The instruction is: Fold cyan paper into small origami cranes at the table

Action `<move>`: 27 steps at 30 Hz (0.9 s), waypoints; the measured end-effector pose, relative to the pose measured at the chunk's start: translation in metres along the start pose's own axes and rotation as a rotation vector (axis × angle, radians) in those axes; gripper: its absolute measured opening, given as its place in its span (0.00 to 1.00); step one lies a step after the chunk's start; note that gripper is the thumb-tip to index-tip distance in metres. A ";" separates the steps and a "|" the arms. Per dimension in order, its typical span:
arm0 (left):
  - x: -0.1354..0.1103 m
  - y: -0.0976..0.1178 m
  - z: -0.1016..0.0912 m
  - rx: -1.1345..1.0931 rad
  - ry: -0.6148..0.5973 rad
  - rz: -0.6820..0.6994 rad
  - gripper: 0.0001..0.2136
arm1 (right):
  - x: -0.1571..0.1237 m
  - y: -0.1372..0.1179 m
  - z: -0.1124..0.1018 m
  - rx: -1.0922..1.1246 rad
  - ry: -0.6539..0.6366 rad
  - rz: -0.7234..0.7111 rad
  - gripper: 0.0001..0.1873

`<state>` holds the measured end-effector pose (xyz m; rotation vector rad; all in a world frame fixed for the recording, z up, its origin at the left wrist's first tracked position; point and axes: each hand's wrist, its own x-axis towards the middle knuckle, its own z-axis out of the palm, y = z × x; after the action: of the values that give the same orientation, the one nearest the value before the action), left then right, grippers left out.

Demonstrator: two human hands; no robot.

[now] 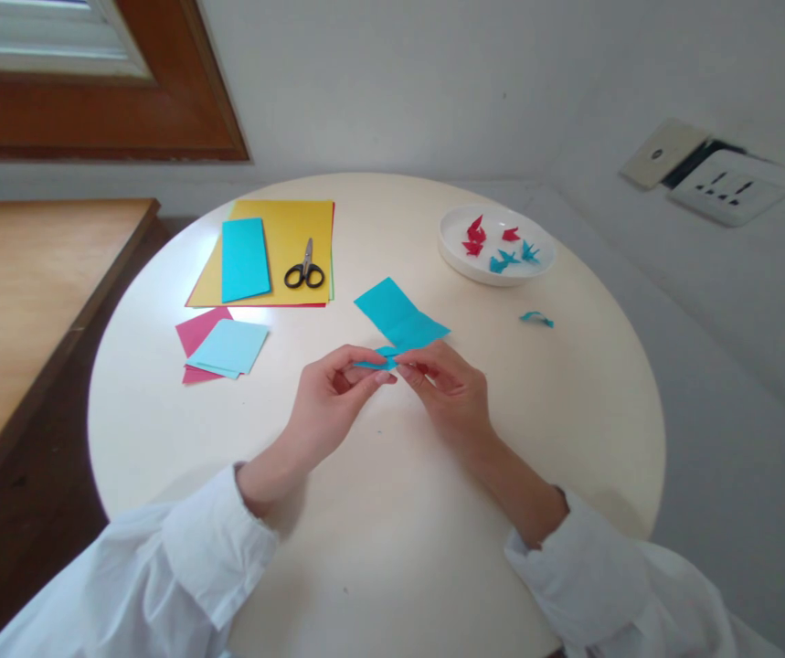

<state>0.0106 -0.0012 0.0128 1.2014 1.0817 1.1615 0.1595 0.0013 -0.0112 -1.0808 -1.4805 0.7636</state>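
Observation:
Near the middle of the round table, my left hand [334,388] and my right hand [448,382] meet fingertip to fingertip. Both pinch a small folded piece of blue paper [387,363], the left at its left part, the right at its right end. Fingers cover much of it, so its exact shape is hidden. Just beyond lies a creased blue paper sheet [398,313], partly behind my right fingers. Farther right, a thin curled blue paper strip [537,318] rests by itself on the table.
A white dish [457,266] at the back right holds several small red and blue folded paper figures. Black-handled scissors [305,267] and a blue paper stack [245,260] lie on yellow sheets [296,219]. Light blue and pink squares [231,345] sit in front. The round table [392,530] stands near a wall.

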 end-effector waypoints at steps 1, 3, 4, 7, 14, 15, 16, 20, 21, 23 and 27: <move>0.000 0.000 0.000 0.019 0.009 0.015 0.12 | 0.000 0.000 0.000 0.010 0.001 0.006 0.04; -0.001 0.000 0.001 0.048 0.027 0.040 0.11 | -0.001 0.000 0.001 0.048 0.001 0.025 0.04; -0.001 0.000 0.001 0.065 0.038 0.048 0.11 | -0.001 0.000 0.002 0.073 -0.003 0.039 0.03; -0.001 -0.001 0.002 0.115 0.071 0.050 0.10 | -0.001 0.001 0.003 0.135 -0.015 0.067 0.03; -0.002 0.000 0.003 0.121 0.087 0.045 0.07 | -0.001 0.002 0.005 0.124 -0.023 0.052 0.03; -0.002 0.000 0.003 0.116 0.083 0.049 0.07 | -0.001 0.001 0.005 0.119 -0.026 0.053 0.03; -0.002 0.000 0.003 0.113 0.081 0.053 0.06 | -0.001 0.001 0.006 0.114 -0.026 0.054 0.03; -0.002 0.000 0.003 0.105 0.083 0.045 0.04 | -0.002 -0.001 0.007 0.087 -0.007 0.055 0.01; -0.002 0.000 0.003 0.098 0.084 0.039 0.04 | -0.002 -0.002 0.007 0.081 -0.003 0.054 0.01; -0.002 0.000 0.004 0.081 0.085 0.023 0.03 | -0.002 -0.002 0.007 0.077 0.001 0.055 0.02; -0.002 0.001 0.005 0.047 0.087 -0.002 0.03 | -0.003 -0.003 0.008 0.093 0.006 0.082 0.01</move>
<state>0.0150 -0.0038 0.0145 1.1950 1.1811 1.2022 0.1507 -0.0016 -0.0111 -1.0778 -1.3889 0.8769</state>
